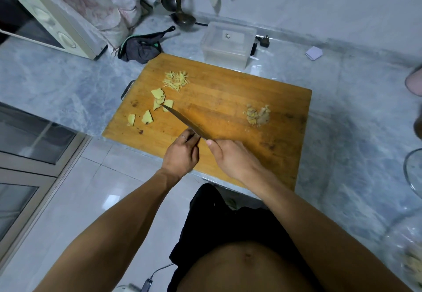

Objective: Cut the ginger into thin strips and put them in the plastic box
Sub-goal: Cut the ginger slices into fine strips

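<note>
Head view: at frame centre the right hand [230,157] grips a knife [185,120] whose tip touches ginger slices [159,100] up-left of both hands. The left hand [182,152], fingers loosely curled, touches the blade. Strips [175,80] lie below-left of the plastic box [227,44] at upper centre.

Knife handle [211,140]: hidden in right hand [230,159]. Left hand [181,152]: fingertips hidden behind blade. Microwave [45,22], glass bowl [411,173], pink object [414,81]: cut off by edges. Box [227,44] contents: too small to tell.

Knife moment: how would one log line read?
right hand grips knife | tip at ginger slices | strips on board | plastic box without ginger
</note>
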`<state>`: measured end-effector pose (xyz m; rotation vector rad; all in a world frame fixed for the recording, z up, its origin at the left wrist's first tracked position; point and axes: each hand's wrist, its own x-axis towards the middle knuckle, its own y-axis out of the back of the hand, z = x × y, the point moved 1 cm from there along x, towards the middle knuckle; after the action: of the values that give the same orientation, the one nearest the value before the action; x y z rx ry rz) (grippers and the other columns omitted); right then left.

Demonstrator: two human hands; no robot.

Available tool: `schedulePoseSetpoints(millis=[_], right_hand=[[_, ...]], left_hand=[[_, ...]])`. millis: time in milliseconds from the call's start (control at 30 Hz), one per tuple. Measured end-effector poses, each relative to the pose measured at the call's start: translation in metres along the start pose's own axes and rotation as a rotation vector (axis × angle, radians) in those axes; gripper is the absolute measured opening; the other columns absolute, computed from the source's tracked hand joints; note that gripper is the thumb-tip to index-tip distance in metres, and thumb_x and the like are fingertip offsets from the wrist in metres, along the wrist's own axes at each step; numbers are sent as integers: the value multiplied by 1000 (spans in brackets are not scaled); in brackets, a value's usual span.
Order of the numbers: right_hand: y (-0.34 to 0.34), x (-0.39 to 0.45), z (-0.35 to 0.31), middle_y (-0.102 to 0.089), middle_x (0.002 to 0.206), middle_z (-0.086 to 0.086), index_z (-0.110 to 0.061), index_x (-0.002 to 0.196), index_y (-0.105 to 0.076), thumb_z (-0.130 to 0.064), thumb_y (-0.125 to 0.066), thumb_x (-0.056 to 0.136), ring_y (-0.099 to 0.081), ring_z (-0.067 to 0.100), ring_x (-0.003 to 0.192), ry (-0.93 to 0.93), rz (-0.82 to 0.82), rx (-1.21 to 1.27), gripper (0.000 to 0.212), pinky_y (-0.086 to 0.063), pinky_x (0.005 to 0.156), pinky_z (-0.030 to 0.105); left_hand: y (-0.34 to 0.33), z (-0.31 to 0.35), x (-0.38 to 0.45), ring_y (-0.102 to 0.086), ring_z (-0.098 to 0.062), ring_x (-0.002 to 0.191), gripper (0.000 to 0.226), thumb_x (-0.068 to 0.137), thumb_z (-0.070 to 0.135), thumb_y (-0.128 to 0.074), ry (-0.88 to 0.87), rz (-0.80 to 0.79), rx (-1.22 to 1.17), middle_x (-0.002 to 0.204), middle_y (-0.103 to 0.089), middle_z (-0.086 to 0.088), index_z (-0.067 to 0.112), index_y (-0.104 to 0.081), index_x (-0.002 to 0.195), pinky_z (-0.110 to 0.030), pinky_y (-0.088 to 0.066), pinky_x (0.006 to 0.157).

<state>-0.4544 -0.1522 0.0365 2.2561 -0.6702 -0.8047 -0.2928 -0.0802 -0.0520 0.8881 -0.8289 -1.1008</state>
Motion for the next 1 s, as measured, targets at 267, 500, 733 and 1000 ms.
schedulePoseSetpoints(millis=[267, 500, 733, 1000], right_hand=[[3, 1, -1, -42, 65, -3, -25, 73, -44, -47, -27, 108, -48, 30, 74, 16, -26, -31, 45, -34, 62, 35], [-5, 7, -2, -60, 84, 9, -16, 103, -59, -50, -25, 107, -59, 39, 89, -2, -20, -64, 48, -37, 64, 36], [-9, 8, -6, -68, 106, 17, -16, 122, -60, -48, -25, 107, -60, 42, 101, -3, -18, -70, 49, -43, 69, 41], [2, -2, -6, -62, 89, 13, -17, 99, -59, -47, -25, 107, -58, 39, 92, -13, -47, -27, 46, -47, 70, 42]], left_hand=[[1, 1, -1, -61, -35, 88, 49, 84, 18, -36, 10, 1, -3, 130, -56, -12, 12, -65, 123, -32, -49, 58], [4, 5, 0, -58, -33, 82, 33, 83, 10, -47, 11, 57, -22, 124, -62, -13, 10, -69, 108, -28, -44, 53], [3, 3, -2, -61, -37, 77, 30, 84, 14, -45, -7, 44, -30, 124, -62, -15, 10, -69, 102, -29, -43, 51], [-1, -1, -1, -60, -39, 80, 42, 85, 18, -39, 18, 28, -33, 130, -57, -12, 12, -68, 115, -33, -47, 52]])
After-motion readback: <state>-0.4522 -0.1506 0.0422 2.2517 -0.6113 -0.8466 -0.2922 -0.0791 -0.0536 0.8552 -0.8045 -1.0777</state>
